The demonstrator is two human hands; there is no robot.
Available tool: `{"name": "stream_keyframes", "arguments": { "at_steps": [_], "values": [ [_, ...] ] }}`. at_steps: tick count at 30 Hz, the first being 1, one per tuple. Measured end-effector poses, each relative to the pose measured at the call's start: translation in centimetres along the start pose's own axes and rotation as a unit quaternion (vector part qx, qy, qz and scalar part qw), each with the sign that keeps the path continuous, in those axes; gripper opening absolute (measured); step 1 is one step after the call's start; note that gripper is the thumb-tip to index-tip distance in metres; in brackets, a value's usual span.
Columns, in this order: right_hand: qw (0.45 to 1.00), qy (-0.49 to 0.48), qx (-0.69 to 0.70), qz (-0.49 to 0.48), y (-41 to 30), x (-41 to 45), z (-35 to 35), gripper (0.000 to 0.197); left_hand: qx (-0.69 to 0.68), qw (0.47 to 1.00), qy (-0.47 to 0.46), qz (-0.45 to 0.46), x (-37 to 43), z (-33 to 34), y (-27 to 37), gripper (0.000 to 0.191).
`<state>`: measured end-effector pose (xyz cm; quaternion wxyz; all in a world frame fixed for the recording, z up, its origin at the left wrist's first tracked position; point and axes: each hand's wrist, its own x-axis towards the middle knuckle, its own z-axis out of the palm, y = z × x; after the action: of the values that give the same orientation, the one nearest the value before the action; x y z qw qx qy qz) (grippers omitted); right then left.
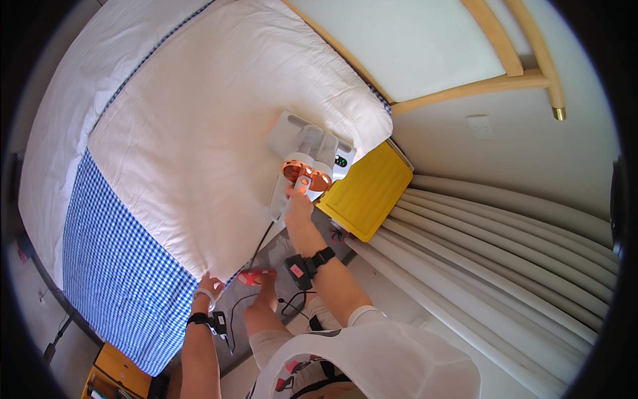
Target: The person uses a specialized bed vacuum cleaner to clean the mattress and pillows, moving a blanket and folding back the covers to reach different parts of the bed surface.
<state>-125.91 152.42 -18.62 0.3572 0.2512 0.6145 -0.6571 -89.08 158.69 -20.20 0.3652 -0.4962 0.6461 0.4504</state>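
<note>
My right hand (298, 202) grips the handle of a white mattress vacuum cleaner (344, 160) with clear dust cups and copper-coloured ends. Its head rests on a white quilt (199, 114) near the bed's right edge, and small green lights glow on it. A black power cord (261, 244) runs from the handle down past the bed edge. At the quilt's near edge, my left hand (209, 287) holds a bit of the white fabric between its fingers. Below that edge shows a blue-and-white checked sheet (124, 264).
Right of the bed stands a yellow-lidded box (371, 192), beside long pale curtains (478, 254). A wooden-framed headboard (448, 90) and a wall socket (480, 126) are at upper right. An orange-yellow cabinet (119, 369) is at lower left. Cables hang near my legs.
</note>
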Motion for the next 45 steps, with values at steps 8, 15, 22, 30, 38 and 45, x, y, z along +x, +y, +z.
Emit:
{"name": "stream_keyframes", "arguments": {
  "at_steps": [8, 15, 22, 30, 38, 45],
  "values": [
    [0.913, -0.037, -0.372, -0.165, -8.9, 12.9, -2.8, 0.023, -0.101, 0.99, 0.093, 0.016, -0.8, -1.3, 3.8, 0.021],
    [0.996, 0.08, -0.045, -0.004, -13.6, 13.6, -0.5, 0.024, -0.165, 0.979, 0.112, 0.032, 0.2, -0.4, 3.9, 0.024],
    [0.973, 0.056, -0.166, -0.152, -14.0, 11.1, 0.9, 0.013, -0.291, 0.946, 0.13, 0.061, 1.9, 1.1, 3.7, 0.024],
    [0.846, -0.082, -0.442, -0.287, -14.6, 8.2, -3.4, 0.008, -0.176, 0.975, 0.135, 0.032, -0.2, 0.2, 4.8, 0.025],
    [0.825, -0.142, -0.506, -0.208, -18.0, 12.2, 1.0, 0.008, -0.188, 0.973, 0.132, 0.006, 1.5, -0.9, 4.7, 0.028],
    [0.87, -0.193, -0.425, -0.158, -20.0, 15.8, 4.8, 0.005, -0.23, 0.964, 0.134, 0.007, 4.2, -3.1, 7.1, 0.028]
  ]
}}
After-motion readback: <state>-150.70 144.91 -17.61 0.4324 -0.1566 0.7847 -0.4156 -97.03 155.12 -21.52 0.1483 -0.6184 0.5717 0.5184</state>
